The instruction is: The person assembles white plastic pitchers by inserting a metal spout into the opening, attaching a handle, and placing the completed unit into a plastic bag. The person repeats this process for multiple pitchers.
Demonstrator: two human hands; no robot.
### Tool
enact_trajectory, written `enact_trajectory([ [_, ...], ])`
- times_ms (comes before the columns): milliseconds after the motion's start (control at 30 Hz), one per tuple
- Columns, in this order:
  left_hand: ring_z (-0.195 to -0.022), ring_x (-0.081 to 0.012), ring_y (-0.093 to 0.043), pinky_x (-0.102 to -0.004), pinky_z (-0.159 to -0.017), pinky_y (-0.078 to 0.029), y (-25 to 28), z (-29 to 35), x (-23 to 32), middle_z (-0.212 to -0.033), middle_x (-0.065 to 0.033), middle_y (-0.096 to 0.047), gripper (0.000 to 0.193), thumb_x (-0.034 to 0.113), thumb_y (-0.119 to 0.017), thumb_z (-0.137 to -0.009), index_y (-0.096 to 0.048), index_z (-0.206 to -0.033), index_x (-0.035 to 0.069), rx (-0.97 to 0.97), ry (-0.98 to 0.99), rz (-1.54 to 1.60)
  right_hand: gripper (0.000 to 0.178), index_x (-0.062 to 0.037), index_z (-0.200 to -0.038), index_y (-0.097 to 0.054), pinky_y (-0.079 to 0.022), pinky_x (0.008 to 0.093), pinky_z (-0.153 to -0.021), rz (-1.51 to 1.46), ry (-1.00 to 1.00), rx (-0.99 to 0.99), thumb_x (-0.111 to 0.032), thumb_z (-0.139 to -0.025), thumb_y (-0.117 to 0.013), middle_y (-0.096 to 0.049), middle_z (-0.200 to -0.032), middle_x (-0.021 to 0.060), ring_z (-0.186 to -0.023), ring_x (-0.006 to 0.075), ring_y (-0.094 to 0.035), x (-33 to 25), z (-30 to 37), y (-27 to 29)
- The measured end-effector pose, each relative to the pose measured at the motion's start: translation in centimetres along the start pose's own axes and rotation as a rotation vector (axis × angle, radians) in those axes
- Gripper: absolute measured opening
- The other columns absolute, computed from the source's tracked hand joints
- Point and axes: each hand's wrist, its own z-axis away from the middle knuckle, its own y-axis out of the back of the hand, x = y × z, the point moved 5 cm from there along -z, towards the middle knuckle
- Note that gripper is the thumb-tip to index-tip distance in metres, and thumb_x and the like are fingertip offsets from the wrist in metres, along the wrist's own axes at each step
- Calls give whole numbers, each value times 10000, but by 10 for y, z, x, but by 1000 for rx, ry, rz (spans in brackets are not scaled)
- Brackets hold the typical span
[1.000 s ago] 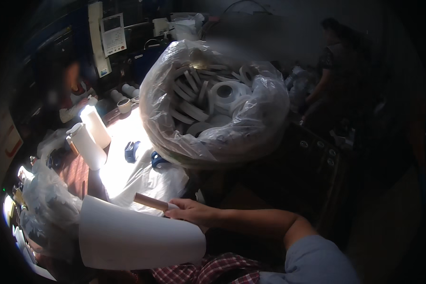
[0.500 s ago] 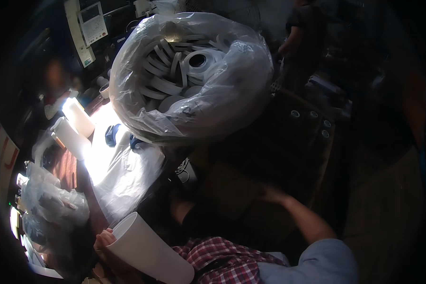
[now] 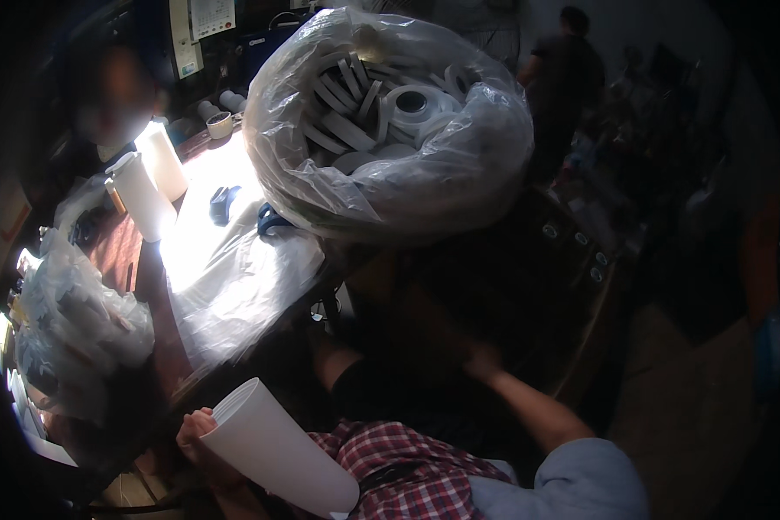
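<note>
As left hand (image 3: 197, 429) holds it, white roll (image 3: 282, 451) slants lengthwise, opening forward-left

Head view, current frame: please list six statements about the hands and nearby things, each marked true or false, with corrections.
1. The left hand holds a white tube near its open end. True.
2. The right hand grips the same tube. False: it is apart from it, off to the right in shadow.
3. The clear plastic bag contains white rings. True.
4. A dark blue piece lies inside that bag. False: it is outside, on the white sheet.
5. Two white cylinders are left of the bag. True.
6. The checked cloth is green. False: it is red and white.
</note>
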Motion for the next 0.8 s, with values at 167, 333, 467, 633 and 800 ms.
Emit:
enact_trajectory([
  [167,-719,-77,-431,-271,-763,-385,5,1,3,-537,43,-408,499,324,-410,-1015,-443,-553,140,-25,-28,-69,462,-77,-1231,-571,-510,490,-822,44,185,-90,-113,-771,-590,-645,-1062,204,-939,382,-628,-93,27,-29],
  [333,-749,-78,-470,-269,-770,-403,4,8,2,-634,33,-468,429,313,-413,-1019,-484,-646,112,140,26,-89,469,-65,-1279,-512,-512,467,-796,-115,202,-212,-86,-813,-550,-627,-1059,222,-925,365,-630,-130,34,-44],
  [467,-937,-167,-579,-284,-931,-456,3,25,-13,-1118,-114,-551,300,251,-467,-1004,-520,-1149,-5,281,-259,-434,503,-86,-1356,-450,-525,452,-815,-92,148,-357,-126,-866,-553,-603,-1147,221,-957,374,-631,-134,38,-33],
  [633,-1079,-241,-591,-301,-956,-488,18,31,-63,-1194,-179,-561,375,179,-414,-1021,-467,-1281,-86,164,-872,-1687,506,-29,-1336,-452,-542,374,-828,-184,546,-189,-236,-896,-592,-599,-1201,194,-1016,299,-639,-138,57,58],
  [800,-1064,-324,-587,-400,-972,-479,-16,27,-23,-1159,-223,-561,360,147,-404,-1001,-485,-1231,-117,-108,-1077,-2006,135,-16,-977,-633,-516,344,-752,-211,-29,684,-70,-854,-623,-655,-923,139,-861,282,-651,67,44,214],
])
